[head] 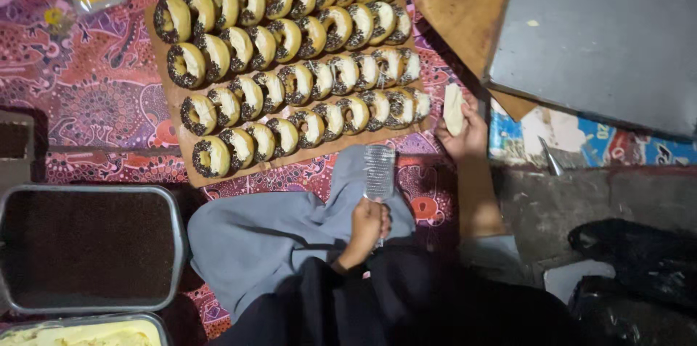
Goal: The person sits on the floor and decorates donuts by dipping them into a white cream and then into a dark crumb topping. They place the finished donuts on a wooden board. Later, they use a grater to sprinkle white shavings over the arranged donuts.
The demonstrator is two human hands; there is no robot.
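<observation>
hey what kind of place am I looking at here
Probably a small home doughnut-making spot on the floor: rows of topped doughnuts on a wooden board, a patterned cloth underneath, and a tray of dark sprinkles.

Sitting on one wooden board (171, 88): five rows of doughnuts (287, 39), roughly forty-two. Two trays (87, 248) lying nearby; one grater (378, 172); one pale block (454, 108).
</observation>
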